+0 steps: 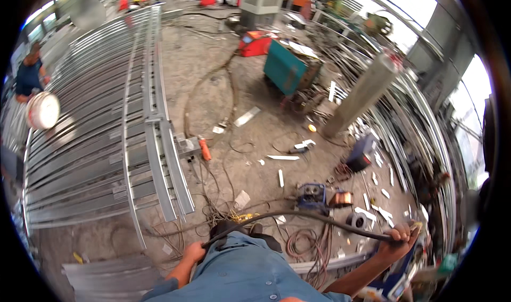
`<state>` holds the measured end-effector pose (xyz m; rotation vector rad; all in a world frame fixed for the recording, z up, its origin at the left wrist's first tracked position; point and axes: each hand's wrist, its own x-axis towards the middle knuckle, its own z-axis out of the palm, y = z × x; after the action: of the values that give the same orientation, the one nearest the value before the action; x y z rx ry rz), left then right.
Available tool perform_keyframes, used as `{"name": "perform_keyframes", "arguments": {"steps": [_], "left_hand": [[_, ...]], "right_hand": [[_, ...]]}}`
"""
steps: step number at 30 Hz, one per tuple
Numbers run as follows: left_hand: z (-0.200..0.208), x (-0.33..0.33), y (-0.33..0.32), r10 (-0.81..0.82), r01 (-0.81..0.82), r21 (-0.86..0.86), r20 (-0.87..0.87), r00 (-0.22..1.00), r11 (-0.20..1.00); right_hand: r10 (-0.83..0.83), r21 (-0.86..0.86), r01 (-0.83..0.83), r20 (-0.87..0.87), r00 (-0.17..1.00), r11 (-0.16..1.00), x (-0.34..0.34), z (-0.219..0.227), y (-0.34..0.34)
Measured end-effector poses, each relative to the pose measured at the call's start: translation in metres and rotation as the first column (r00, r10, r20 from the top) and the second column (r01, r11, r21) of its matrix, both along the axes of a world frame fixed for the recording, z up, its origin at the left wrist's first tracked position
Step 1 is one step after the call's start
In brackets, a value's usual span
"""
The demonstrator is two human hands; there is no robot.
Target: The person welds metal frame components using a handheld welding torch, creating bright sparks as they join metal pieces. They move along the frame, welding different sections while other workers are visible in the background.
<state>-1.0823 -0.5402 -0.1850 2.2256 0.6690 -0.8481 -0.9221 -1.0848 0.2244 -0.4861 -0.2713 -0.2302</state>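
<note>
A thick black cable (314,215) arcs across the front of my body, from one hand to the other. Its left end runs into my left hand (194,253), which is closed on it beside my hip. Out to the right, my right hand (398,242) grips the other stretch with the fingers wrapped round. Something small and yellowish shows at the right fingertips, too blurred to name. Below the arc, coils of reddish hose or cable (308,243) lie on the floor, near a blue-framed machine (312,196) and a copper-coloured wire spool (340,199).
A long rack of grey metal profiles (154,126) fills the left, where a person (31,75) stands by a white bucket (42,111). Tangled cables (215,212) cross the floor ahead. Farther off stand a teal cabinet (285,67) and a column (362,91), with metal scraps (282,157) scattered about.
</note>
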Motion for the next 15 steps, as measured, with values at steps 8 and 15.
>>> {"name": "perform_keyframes", "arguments": {"steps": [8,15], "left_hand": [[0.023,0.139,-0.072,0.338,-0.356,0.055,0.203,0.919,0.933],[-0.025,0.266,-0.074,0.494,-0.49,-0.072,0.183,0.85,0.869]], "right_hand": [[0.285,-0.049,-0.283,0.027,0.958,0.958,0.264,-0.012,-0.002],[0.295,0.034,-0.294,-0.021,0.955,0.955,0.437,-0.025,0.053]]}}
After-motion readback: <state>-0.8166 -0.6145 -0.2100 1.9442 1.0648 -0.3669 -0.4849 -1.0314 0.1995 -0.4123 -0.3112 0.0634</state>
